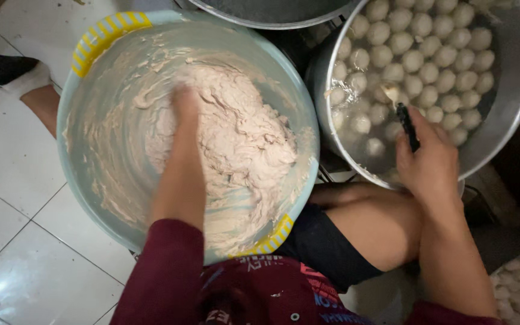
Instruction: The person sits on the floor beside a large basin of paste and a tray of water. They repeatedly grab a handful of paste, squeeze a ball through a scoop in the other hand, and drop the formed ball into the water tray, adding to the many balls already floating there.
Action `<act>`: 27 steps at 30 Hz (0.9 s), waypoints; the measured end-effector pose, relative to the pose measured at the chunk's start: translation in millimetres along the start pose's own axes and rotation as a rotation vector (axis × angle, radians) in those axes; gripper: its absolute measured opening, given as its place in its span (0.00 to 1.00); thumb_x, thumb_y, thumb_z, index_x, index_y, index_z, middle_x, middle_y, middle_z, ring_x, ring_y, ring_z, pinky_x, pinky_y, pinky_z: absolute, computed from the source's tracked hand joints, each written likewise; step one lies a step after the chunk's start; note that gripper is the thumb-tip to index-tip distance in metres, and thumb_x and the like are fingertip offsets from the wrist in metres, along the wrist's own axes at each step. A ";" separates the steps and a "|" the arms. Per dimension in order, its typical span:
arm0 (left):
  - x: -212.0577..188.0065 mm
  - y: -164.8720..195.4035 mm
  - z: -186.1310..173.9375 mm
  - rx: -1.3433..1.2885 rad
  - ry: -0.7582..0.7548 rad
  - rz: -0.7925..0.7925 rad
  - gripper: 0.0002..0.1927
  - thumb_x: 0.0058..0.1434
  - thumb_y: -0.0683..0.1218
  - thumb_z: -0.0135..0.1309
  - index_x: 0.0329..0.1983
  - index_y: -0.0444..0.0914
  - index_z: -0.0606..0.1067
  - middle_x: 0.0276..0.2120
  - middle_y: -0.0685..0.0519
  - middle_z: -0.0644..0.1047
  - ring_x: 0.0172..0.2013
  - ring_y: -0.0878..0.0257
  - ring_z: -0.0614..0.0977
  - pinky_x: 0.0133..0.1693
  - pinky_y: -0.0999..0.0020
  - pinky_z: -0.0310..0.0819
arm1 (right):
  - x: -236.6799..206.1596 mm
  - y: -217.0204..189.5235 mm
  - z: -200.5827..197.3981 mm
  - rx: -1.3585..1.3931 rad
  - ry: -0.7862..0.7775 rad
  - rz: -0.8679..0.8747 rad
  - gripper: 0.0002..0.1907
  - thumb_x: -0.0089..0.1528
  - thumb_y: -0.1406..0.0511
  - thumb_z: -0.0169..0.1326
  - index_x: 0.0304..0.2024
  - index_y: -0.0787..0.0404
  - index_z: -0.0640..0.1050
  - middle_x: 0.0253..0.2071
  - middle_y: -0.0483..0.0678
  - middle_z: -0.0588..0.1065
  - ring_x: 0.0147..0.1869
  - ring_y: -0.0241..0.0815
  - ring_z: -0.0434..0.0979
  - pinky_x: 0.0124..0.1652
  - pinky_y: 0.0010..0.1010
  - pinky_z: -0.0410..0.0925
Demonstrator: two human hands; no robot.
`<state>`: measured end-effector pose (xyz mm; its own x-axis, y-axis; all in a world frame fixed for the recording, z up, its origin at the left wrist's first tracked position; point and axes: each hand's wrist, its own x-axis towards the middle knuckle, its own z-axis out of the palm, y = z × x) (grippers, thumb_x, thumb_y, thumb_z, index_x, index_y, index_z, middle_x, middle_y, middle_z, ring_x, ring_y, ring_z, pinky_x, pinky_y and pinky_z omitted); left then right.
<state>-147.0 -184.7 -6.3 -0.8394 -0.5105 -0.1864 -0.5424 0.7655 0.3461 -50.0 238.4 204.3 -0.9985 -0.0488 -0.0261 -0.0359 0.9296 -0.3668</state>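
One hand in the paste, the other on a spoon at the pot

The left hand [186,105] is pressed into the pinkish paste [236,138] that fills the pale blue basin [85,102] on the left, its fingers buried so I cannot tell how they are curled; the right hand [428,162] is clamped on the dark handle of a spoon [401,114] reaching into the metal pot [507,102] on the right, where pale balls [428,54] float in water, with white floor tiles [13,162] at far left

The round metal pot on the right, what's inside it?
The round metal pot holds many pale round balls in cloudy liquid, plus the spoon held by the right hand. The balls hide the pot's bottom.
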 end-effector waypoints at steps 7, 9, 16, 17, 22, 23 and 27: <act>-112.8 76.9 6.3 -0.051 -0.671 0.633 0.24 0.59 0.59 0.56 0.39 0.32 0.79 0.42 0.35 0.79 0.47 0.40 0.79 0.54 0.45 0.69 | 4.1 -6.9 5.3 0.043 0.247 -0.017 0.19 0.70 0.70 0.55 0.64 0.67 0.75 0.48 0.62 0.75 0.51 0.63 0.76 0.51 0.48 0.69; -135.8 82.8 1.7 -0.074 -0.759 0.699 0.26 0.61 0.61 0.55 0.40 0.32 0.79 0.44 0.35 0.79 0.49 0.40 0.79 0.56 0.44 0.68 | 4.4 -5.1 3.8 0.066 0.237 0.002 0.17 0.70 0.70 0.55 0.61 0.67 0.75 0.48 0.62 0.75 0.51 0.63 0.76 0.51 0.48 0.70; -21.1 25.8 -28.2 0.198 -0.340 0.634 0.18 0.68 0.60 0.51 0.45 0.46 0.83 0.48 0.43 0.80 0.50 0.44 0.79 0.51 0.36 0.68 | -4.0 3.1 4.0 -0.025 0.158 0.046 0.14 0.69 0.68 0.57 0.57 0.66 0.77 0.49 0.63 0.76 0.52 0.66 0.75 0.51 0.51 0.68; -7.7 1.7 -39.2 0.299 -0.290 0.941 0.19 0.61 0.56 0.51 0.51 0.48 0.82 0.44 0.46 0.82 0.46 0.44 0.80 0.47 0.46 0.73 | -4.0 3.0 3.5 -0.025 0.160 0.044 0.16 0.68 0.68 0.57 0.58 0.65 0.77 0.49 0.63 0.76 0.53 0.67 0.75 0.51 0.51 0.68; -62.5 -97.2 -47.5 0.504 -0.082 0.646 0.19 0.70 0.56 0.45 0.49 0.44 0.83 0.38 0.43 0.82 0.40 0.46 0.82 0.51 0.47 0.73 | 1.2 0.1 -7.5 -0.036 0.020 0.209 0.18 0.64 0.62 0.61 0.56 0.59 0.79 0.47 0.61 0.77 0.49 0.68 0.76 0.46 0.54 0.68; -84.6 -107.3 -40.2 0.405 -0.194 0.359 0.21 0.64 0.57 0.47 0.50 0.43 0.83 0.34 0.39 0.82 0.37 0.43 0.82 0.43 0.47 0.75 | 1.7 -1.0 -9.3 -0.049 0.004 0.210 0.18 0.64 0.62 0.61 0.56 0.58 0.78 0.48 0.61 0.77 0.50 0.67 0.76 0.46 0.54 0.68; -173.3 -102.6 1.0 0.324 -0.393 -0.053 0.27 0.71 0.62 0.49 0.38 0.33 0.82 0.34 0.39 0.81 0.39 0.45 0.84 0.39 0.53 0.78 | 3.2 -2.0 -9.9 -0.100 -0.048 0.264 0.20 0.64 0.60 0.60 0.58 0.56 0.79 0.50 0.59 0.77 0.50 0.67 0.76 0.46 0.56 0.68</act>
<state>54.0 -174.4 -10.5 -0.7259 -0.4141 -0.5492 -0.5152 0.8564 0.0352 -53.6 240.0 214.2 -0.9707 0.1850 -0.1535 0.2191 0.9436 -0.2482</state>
